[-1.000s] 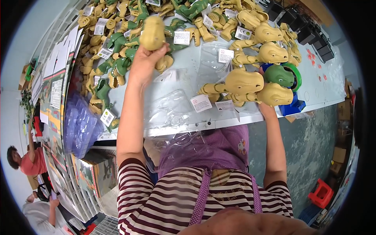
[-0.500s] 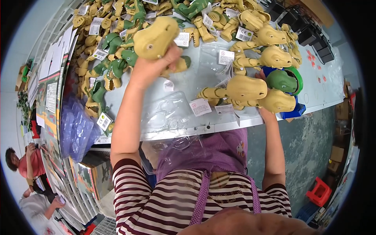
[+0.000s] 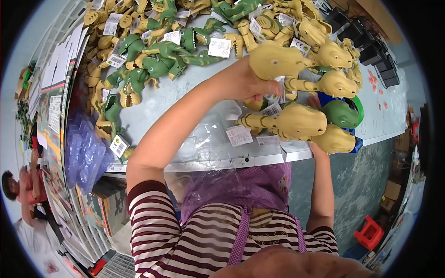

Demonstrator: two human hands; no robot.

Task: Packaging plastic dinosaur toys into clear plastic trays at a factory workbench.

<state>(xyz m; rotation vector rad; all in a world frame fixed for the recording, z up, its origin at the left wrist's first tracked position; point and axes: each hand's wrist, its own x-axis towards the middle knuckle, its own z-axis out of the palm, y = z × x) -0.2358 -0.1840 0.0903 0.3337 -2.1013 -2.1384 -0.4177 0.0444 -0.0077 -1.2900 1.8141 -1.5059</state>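
The left hand (image 3: 254, 88) holds a tan dinosaur (image 3: 276, 61) above the table (image 3: 185, 95), its fingers clamped around the toy below the head. That head is raised right of the table's middle, pointing toward the right edge, near two tan heads on its right. The left forearm crosses over a clear tray (image 3: 200, 135) lying by the near edge.

The right hand (image 3: 318, 149) is at the near edge, right of the middle, mostly hidden by toys; I cannot tell whether its fingers are apart or together. Just above it are the front dinosaur (image 3: 299, 121), its body toward the left, and the lower tan head (image 3: 334, 139). Next to these, toward the right edge, are a green head (image 3: 340, 113) and a green ring (image 3: 360, 111), with part of a blue holder (image 3: 358, 145) beneath.

A green dinosaur (image 3: 160, 61) lies in the tagged pile that fills the far left corner. Black adapters (image 3: 371, 50) stand at the far right corner, and small red pieces (image 3: 373, 79) lie near the right edge. Bluish trays (image 3: 88, 150) are stacked beside the left edge.
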